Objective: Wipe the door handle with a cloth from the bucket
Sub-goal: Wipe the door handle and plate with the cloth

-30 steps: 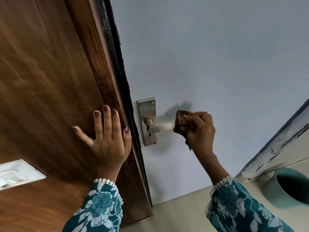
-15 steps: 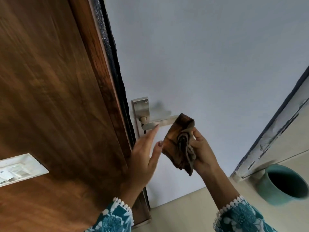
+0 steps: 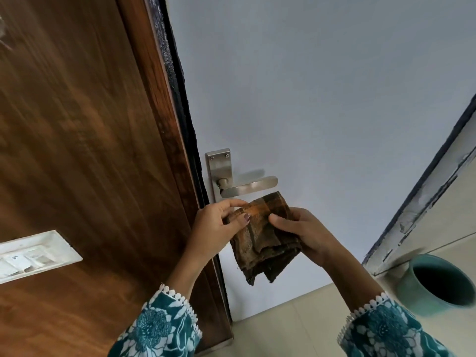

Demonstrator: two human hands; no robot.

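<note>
A steel lever door handle (image 3: pixel 248 188) on its back plate sits at the left edge of a pale grey door (image 3: pixel 322 99). Just below the handle I hold a brown checked cloth (image 3: pixel 262 238) with both hands. My left hand (image 3: pixel 219 225) pinches its upper left edge between thumb and fingers. My right hand (image 3: pixel 304 233) grips its right side, thumb on top. The cloth hangs folded, a little apart from the lever. A teal bucket (image 3: pixel 412 284) stands on the floor at the lower right.
A dark wooden panel (image 3: pixel 77 150) fills the left, with a white switch plate (image 3: pixel 36 253) on it. A black seal strip (image 3: pixel 177 99) runs along the door edge. Cream floor tiles (image 3: pixel 283 318) lie below. A chipped frame (image 3: pixel 425 197) rises at the right.
My right hand took the cloth off the lever and lowered it. My left hand left the wooden panel, came across and took hold of the cloth's left edge.
</note>
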